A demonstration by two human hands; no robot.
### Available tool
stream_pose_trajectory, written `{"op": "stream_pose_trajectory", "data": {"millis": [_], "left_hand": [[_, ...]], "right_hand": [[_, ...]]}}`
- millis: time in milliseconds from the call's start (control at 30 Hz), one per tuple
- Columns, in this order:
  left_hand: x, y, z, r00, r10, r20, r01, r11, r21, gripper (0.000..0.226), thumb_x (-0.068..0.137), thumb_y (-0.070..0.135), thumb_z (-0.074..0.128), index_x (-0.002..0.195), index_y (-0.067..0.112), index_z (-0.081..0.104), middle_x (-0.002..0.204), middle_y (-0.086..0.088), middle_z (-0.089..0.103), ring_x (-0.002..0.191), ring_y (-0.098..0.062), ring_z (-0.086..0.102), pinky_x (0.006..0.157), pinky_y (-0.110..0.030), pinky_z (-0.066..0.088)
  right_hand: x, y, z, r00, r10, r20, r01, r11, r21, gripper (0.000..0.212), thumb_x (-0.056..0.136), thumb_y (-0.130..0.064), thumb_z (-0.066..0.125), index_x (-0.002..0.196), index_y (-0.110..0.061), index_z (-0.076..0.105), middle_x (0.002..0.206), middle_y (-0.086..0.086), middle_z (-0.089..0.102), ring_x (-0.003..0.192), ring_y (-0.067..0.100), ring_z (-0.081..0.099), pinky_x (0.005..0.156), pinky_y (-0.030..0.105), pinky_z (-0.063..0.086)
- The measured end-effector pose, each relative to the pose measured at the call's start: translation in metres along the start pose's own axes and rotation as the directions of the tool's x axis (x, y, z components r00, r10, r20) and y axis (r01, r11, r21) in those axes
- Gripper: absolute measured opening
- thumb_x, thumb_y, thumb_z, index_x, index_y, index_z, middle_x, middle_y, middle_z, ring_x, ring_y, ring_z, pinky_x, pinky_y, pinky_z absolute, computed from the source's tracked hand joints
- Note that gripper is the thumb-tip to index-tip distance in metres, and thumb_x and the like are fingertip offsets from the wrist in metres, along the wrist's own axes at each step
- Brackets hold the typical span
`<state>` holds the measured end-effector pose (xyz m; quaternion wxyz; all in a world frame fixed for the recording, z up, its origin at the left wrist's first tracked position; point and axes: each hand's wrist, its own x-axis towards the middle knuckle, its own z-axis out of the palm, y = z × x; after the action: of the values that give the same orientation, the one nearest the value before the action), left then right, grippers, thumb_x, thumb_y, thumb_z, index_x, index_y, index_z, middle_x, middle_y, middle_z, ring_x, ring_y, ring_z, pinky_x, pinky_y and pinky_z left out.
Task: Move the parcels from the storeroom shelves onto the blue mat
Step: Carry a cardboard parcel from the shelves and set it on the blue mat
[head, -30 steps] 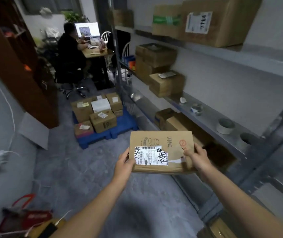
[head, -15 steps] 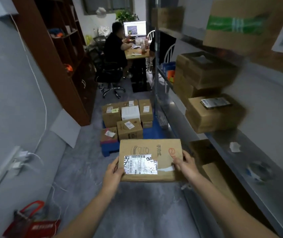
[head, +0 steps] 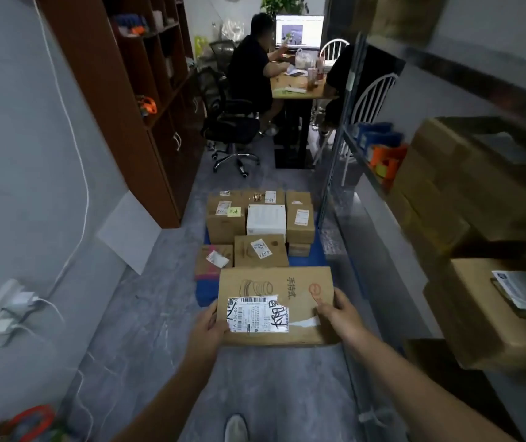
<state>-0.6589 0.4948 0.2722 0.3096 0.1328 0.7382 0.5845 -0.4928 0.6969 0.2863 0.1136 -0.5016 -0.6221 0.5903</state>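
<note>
I carry a flat brown cardboard parcel (head: 274,291) with a white shipping label, held level in front of me. My left hand (head: 209,327) grips its left edge and my right hand (head: 339,314) grips its right edge, thumbs on top. Just beyond it on the floor lies the blue mat (head: 206,293), which bears several brown parcels (head: 261,250) and one white box (head: 266,218). More brown parcels (head: 491,311) sit on the metal shelves (head: 379,275) to my right.
A brown bookcase (head: 147,116) stands at the left wall, with a white board (head: 127,231) leaning below it. A person sits on an office chair (head: 229,129) at a desk (head: 296,90) behind the mat. Cables and a power strip (head: 9,314) lie at left. My shoe (head: 236,427) shows below.
I have walked along the aisle toward the blue mat with the parcel in both hands. The mat and its parcels are now much closer, right past the held parcel.
</note>
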Motion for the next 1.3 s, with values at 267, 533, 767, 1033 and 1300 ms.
{"op": "stream_pose_trajectory", "data": {"millis": [267, 533, 767, 1033, 1300], "left_hand": [[0.163, 0.063, 0.026, 0.987, -0.026, 0.161, 0.025, 1.000, 0.011, 0.044, 0.094, 0.007, 0.055, 0.085, 0.047, 0.073, 0.089, 0.020, 0.074, 0.082, 0.001, 0.069, 0.062, -0.010, 0.051], [0.314, 0.066, 0.129, 0.944, -0.199, 0.264, 0.171, 0.977, 0.128, 0.041, 0.093, 0.008, 0.053, 0.119, 0.039, 0.058, 0.098, 0.012, 0.069, 0.086, -0.004, 0.064, 0.073, -0.016, 0.052], [0.459, 0.044, 0.239, 0.932, -0.299, 0.206, 0.227, 0.923, 0.310, 0.030, 0.090, -0.003, 0.051, 0.112, 0.017, 0.057, 0.106, -0.018, 0.062, 0.089, -0.018, 0.059, 0.072, -0.020, 0.049], [0.639, -0.039, 0.337, 0.907, -0.319, 0.275, 0.180, 0.883, 0.433, 0.050, 0.092, -0.006, 0.046, 0.141, 0.007, 0.046, 0.123, -0.011, 0.048, 0.109, -0.022, 0.049, 0.073, -0.014, 0.041], [0.727, -0.159, 0.394, 0.833, -0.321, 0.451, 0.031, 0.841, 0.541, 0.058, 0.088, -0.008, 0.047, 0.141, 0.015, 0.048, 0.128, -0.009, 0.053, 0.115, -0.024, 0.054, 0.085, -0.027, 0.042]], "right_hand": [[0.131, -0.064, 0.010, 0.992, 0.045, -0.118, -0.043, 0.999, 0.018, 0.046, 0.087, -0.017, 0.063, 0.129, -0.031, 0.050, 0.113, -0.007, 0.065, 0.101, 0.017, 0.062, 0.092, 0.038, 0.048], [0.259, -0.064, -0.021, 0.947, 0.181, -0.265, -0.167, 0.983, 0.077, 0.051, 0.084, 0.008, 0.064, 0.127, -0.003, 0.040, 0.119, 0.013, 0.056, 0.104, 0.024, 0.055, 0.061, 0.017, 0.045], [0.416, -0.039, -0.041, 0.861, 0.410, -0.301, -0.395, 0.912, 0.111, 0.079, 0.074, -0.007, 0.081, 0.138, 0.005, 0.036, 0.130, 0.024, 0.050, 0.122, 0.039, 0.049, 0.092, 0.041, 0.044], [0.594, 0.049, -0.024, 0.815, 0.436, -0.382, -0.419, 0.898, 0.131, 0.082, 0.088, -0.062, 0.045, 0.140, 0.001, 0.040, 0.142, 0.025, 0.044, 0.129, 0.034, 0.047, 0.105, 0.039, 0.038], [0.664, 0.159, -0.014, 0.673, 0.683, -0.283, -0.628, 0.730, 0.270, 0.042, 0.092, -0.011, 0.059, 0.132, -0.007, 0.047, 0.122, 0.017, 0.057, 0.099, 0.026, 0.056, 0.080, 0.038, 0.047]]}}
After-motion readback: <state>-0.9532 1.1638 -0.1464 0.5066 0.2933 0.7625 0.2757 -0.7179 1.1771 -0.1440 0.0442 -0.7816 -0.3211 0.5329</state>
